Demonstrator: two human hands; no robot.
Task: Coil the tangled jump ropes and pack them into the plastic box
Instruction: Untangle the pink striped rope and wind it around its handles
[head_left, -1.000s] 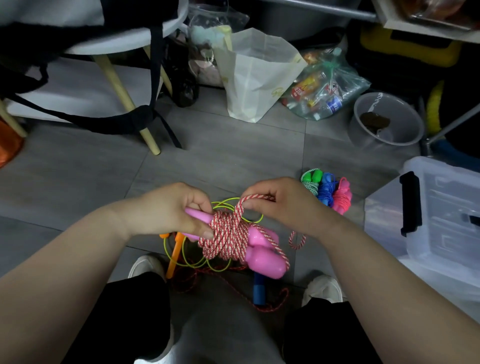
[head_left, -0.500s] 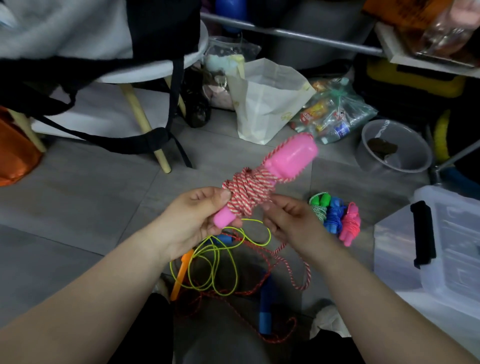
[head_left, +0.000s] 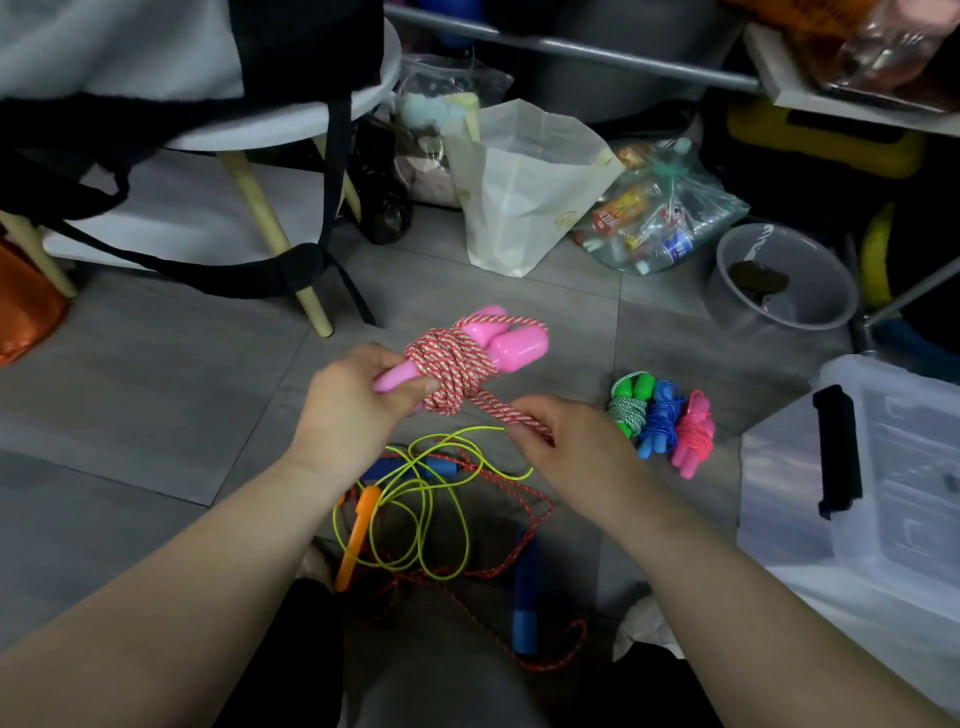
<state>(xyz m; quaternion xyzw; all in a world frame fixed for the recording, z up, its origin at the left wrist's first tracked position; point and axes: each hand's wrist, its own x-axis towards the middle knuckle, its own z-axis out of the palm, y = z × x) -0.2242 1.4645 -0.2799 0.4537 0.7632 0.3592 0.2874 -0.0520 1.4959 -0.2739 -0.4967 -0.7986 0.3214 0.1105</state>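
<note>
My left hand (head_left: 358, 405) grips the thin ends of the pink handles (head_left: 498, 340) of a jump rope. Its red-and-white cord (head_left: 449, 371) is wound in a thick bundle around them. My right hand (head_left: 566, 441) pinches the loose tail of that cord and holds it taut, low and to the right. Below my hands lies a tangle on the floor: a yellow-green rope (head_left: 431, 499) with an orange handle (head_left: 358, 530) and a red rope (head_left: 519, 509) with blue handles (head_left: 523, 618). Three coiled ropes (head_left: 662, 421), green, blue and pink, lie right of my hands. The clear plastic box (head_left: 893, 467) stands at the right edge.
A white stool with wooden legs (head_left: 275, 228) and black straps stands at the back left. A white paper bag (head_left: 524, 192), a clear bag of snacks (head_left: 660, 213) and a grey bowl (head_left: 784, 275) line the back. An orange object (head_left: 26, 312) sits far left.
The pink-handled bundle has tipped from upright to nearly level. My right hand moved down and right, drawing the cord's tail out taut. The left hand kept its grip.
</note>
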